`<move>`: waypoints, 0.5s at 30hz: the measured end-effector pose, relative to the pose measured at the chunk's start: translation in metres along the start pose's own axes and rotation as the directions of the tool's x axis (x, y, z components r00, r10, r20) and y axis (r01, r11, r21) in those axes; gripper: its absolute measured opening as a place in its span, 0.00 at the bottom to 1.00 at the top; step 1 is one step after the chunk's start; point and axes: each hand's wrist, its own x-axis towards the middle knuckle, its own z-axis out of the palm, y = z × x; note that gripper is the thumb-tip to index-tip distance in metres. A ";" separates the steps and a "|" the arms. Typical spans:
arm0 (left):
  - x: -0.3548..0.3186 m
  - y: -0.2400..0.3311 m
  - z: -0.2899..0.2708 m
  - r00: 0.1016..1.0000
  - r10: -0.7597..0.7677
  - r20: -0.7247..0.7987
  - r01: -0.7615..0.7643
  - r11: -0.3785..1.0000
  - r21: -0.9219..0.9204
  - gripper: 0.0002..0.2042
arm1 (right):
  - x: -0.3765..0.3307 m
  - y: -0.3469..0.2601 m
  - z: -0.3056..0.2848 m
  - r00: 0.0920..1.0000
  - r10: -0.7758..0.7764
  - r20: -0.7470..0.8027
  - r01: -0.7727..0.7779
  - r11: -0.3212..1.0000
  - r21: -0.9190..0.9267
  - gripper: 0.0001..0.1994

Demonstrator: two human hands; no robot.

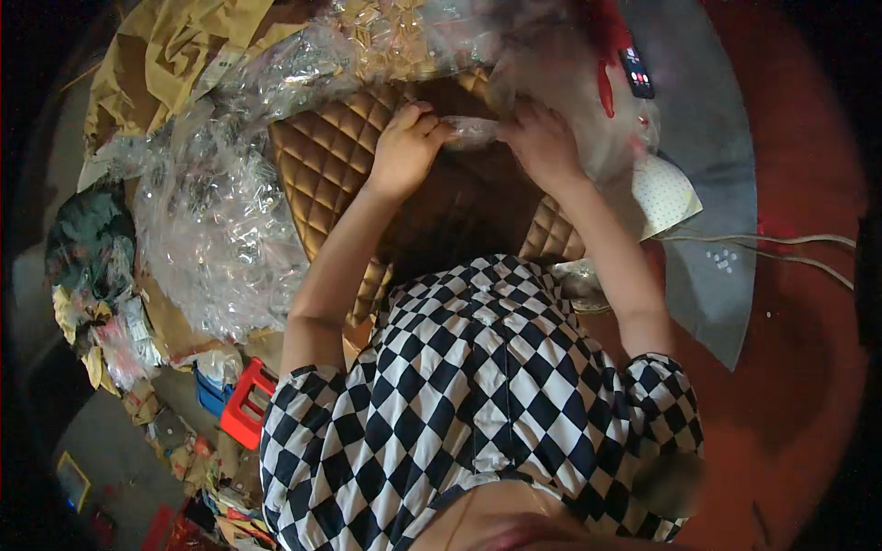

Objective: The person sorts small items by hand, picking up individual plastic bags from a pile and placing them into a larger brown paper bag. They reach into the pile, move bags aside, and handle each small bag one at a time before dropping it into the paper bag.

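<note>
**Two hands pinching a small clear packet over a quilted cushion**

Two of your hands meet on one small thing: a clear plastic packet [471, 131], held above the middle of a brown quilted cushion [331, 156]. The packet lies crosswise, its long axis running left to right between your hands, so neither hand is nearer; each grips one end. Your left hand [407, 147] is curled into a loose fist, fingertips closed on the packet's left end. Your right hand [542, 142] pinches the right end, fingers bent downward. Both forearms rise from the lower edge and angle inward, elbows wide, over your black-and-white checked shirt [478, 404]. A heap of crumpled clear plastic wrap [216, 220] lies to the left, brown paper [161, 55] beyond it. A grey mat [712, 230] and a red floor [799, 367] lie to the right.
</note>
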 end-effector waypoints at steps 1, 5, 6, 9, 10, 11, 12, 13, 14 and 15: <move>0.003 -0.002 0.001 1.000 0.020 -0.001 -0.020 1.000 -0.009 0.08 | -0.002 -0.001 0.002 1.000 0.001 -0.002 -0.001 1.000 -0.002 0.09; 0.011 0.006 0.005 0.999 0.049 -0.013 -0.049 0.998 0.027 0.15 | -0.009 -0.004 0.027 0.977 0.181 0.117 -0.202 0.958 0.203 0.07; 0.013 0.008 0.011 0.999 0.048 -0.008 -0.047 0.999 0.020 0.15 | -0.011 -0.003 0.033 0.973 0.194 0.121 -0.220 0.942 0.254 0.07; 0.014 0.005 0.027 0.996 0.028 0.081 -0.034 0.996 0.078 0.18 | -0.001 -0.015 0.029 0.968 0.244 0.065 -0.248 0.868 0.431 0.09; 0.016 0.004 0.029 0.994 0.026 0.109 -0.042 0.988 0.146 0.17 | 0.000 -0.015 0.025 0.967 0.248 0.065 -0.251 0.865 0.434 0.09; 0.016 0.004 0.031 0.991 0.024 0.135 -0.053 0.976 0.212 0.16 | 0.001 -0.016 0.021 0.974 0.214 0.072 -0.223 0.861 0.457 0.10; 0.015 0.003 0.031 0.990 0.029 0.138 -0.058 0.975 0.213 0.16 | 0.000 -0.017 0.018 0.981 0.181 0.077 -0.195 0.856 0.479 0.11; 0.016 0.002 0.034 0.976 0.029 0.215 -0.086 0.963 0.257 0.16 | -0.002 -0.016 0.017 0.980 0.184 0.075 -0.197 0.855 0.480 0.11; 0.018 0.001 0.035 0.957 0.026 0.290 -0.116 0.947 0.298 0.15 | -0.004 -0.014 0.016 0.967 0.237 0.089 -0.250 0.835 0.491 0.12; 0.018 -0.001 0.036 0.957 0.029 0.290 -0.120 0.946 0.301 0.15 | -0.005 -0.013 0.016 0.952 0.289 0.104 -0.301 0.811 0.501 0.13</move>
